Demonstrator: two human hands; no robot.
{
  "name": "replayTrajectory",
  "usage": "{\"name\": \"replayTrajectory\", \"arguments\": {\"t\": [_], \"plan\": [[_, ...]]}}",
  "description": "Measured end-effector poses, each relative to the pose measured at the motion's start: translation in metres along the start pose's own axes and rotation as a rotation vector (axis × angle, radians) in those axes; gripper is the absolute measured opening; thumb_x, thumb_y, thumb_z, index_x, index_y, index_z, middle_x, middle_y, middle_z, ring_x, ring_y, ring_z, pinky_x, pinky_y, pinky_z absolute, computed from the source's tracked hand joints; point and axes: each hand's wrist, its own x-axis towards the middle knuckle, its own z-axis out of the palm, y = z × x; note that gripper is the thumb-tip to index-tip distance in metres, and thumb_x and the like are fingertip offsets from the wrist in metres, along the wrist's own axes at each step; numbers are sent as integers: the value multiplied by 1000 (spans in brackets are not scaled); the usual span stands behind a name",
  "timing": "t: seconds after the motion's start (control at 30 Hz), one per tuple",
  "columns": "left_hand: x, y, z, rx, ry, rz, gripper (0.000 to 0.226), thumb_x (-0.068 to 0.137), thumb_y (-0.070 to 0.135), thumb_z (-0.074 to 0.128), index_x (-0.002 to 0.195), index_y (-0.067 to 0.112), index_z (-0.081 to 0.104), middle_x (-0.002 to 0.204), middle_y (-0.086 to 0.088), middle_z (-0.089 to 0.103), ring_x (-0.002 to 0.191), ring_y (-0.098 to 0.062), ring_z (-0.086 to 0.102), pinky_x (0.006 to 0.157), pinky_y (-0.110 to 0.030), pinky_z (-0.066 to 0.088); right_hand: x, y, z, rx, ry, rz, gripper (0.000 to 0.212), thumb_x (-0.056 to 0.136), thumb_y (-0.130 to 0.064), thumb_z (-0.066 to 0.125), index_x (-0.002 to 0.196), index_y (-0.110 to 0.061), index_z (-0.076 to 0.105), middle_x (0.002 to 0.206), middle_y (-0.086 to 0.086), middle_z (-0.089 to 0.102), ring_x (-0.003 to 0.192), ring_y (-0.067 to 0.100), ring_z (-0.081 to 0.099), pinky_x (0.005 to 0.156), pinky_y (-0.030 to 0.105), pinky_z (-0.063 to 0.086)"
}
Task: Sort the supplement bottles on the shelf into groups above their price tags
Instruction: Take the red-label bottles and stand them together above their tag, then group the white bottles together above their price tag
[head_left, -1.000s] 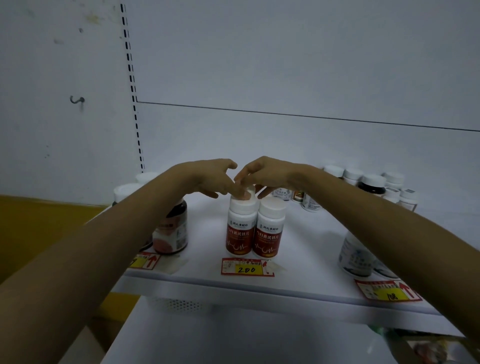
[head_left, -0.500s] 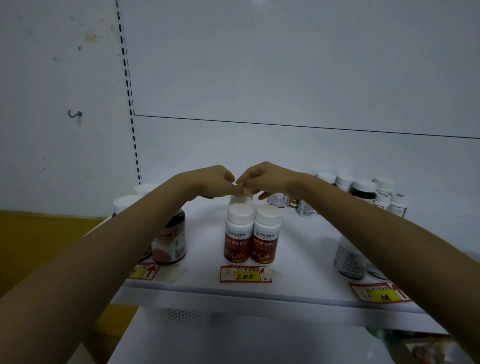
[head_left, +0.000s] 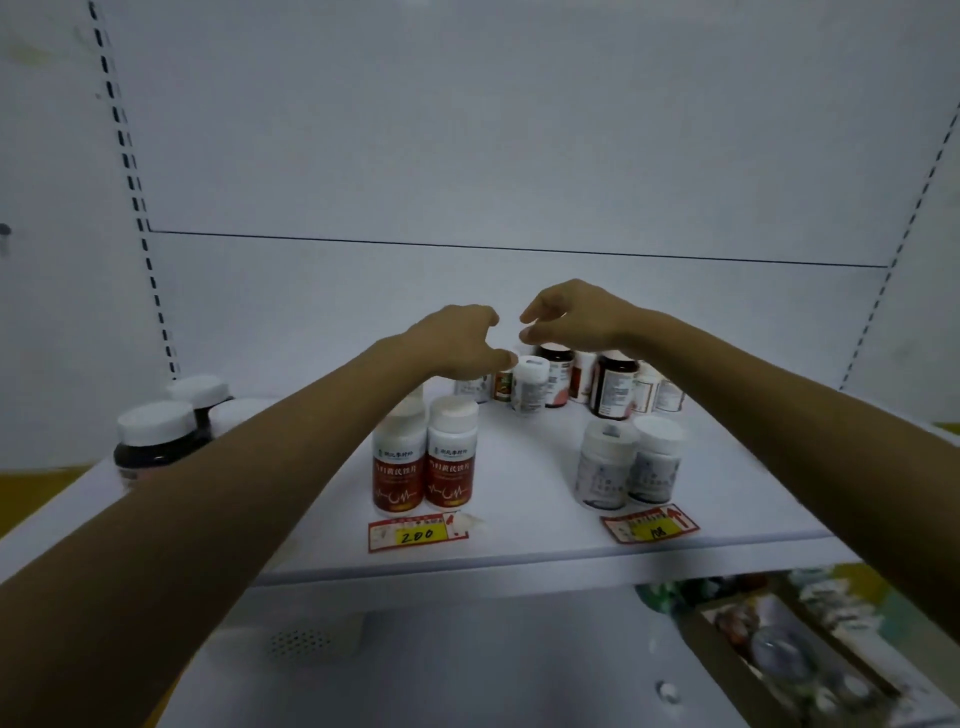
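The unsorted supplement bottles (head_left: 566, 384) cluster at the shelf's (head_left: 519, 551) twelve o'clock, behind the red-labelled pair (head_left: 423, 457) above the 200 tag (head_left: 418, 534). They look like light, rigid plastic with smooth, slippery sides, best taken around the cap or upper body. Half a second ago both grips pinched together over the red pair; now the left hand (head_left: 457, 343) and right hand (head_left: 571, 317) hover spread, empty, over that cluster.

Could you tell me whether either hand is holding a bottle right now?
No, the left hand and right hand hover open above the unsorted bottles at the back, gripping nothing.
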Motion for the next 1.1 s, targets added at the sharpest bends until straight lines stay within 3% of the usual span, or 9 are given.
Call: {"name": "replayTrajectory", "arguments": {"t": [0.17, 0.33, 0.47, 0.6, 0.8, 1.1], "plan": [[16, 20, 12, 63, -5, 28, 61, 92, 39, 49, 144, 14, 28, 148, -7, 37, 132, -26, 39, 106, -40, 37, 3, 21, -17, -125, -16, 17, 41, 87, -31, 65, 122, -12, 59, 126, 7, 59, 111, 22, 55, 85, 27, 40], [28, 30, 22, 224, 42, -28, 55, 96, 40, 40, 143, 16, 29, 147, -6, 38, 131, -26, 39, 102, -41, 38, 38, 48, -11, -344, -103, -33, 44, 87, -35, 63, 125, -14, 56, 132, 6, 54, 117, 25, 51, 94, 34, 41], [40, 41, 39, 459, 75, -48, 50, 96, 43, 34, 138, 15, 34, 140, -6, 45, 125, -26, 43, 96, -41, 40, 73, 80, 10, -443, -153, -62, 51, 86, -38, 62, 131, -19, 49, 135, 4, 51, 117, 24, 51, 91, 36, 42], [54, 49, 54, 530, 73, -103, 50, 97, 43, 31, 138, 16, 34, 138, -6, 47, 124, -26, 44, 95, -40, 40, 98, 106, 30, -442, -166, -119, 53, 85, -42, 61, 131, -20, 46, 130, 5, 54, 113, 25, 53, 85, 35, 43], [69, 58, 73, 468, 56, -243, 44, 96, 40, 35, 135, 20, 37, 128, -4, 54, 112, -25, 52, 85, -36, 41, 115, 126, 51, -423, -140, -237, 44, 86, -37, 58, 122, -14, 52, 121, 8, 58, 108, 27, 56, 77, 32, 40], [72, 54, 95, 261, 68, -341, 40, 94, 40, 41, 129, 19, 43, 130, -3, 54, 113, -26, 53, 91, -40, 46, 118, 129, 60, -284, -134, -257, 39, 83, -32, 62, 115, -10, 53, 118, 10, 58, 106, 28, 56, 75, 31, 41]]}}
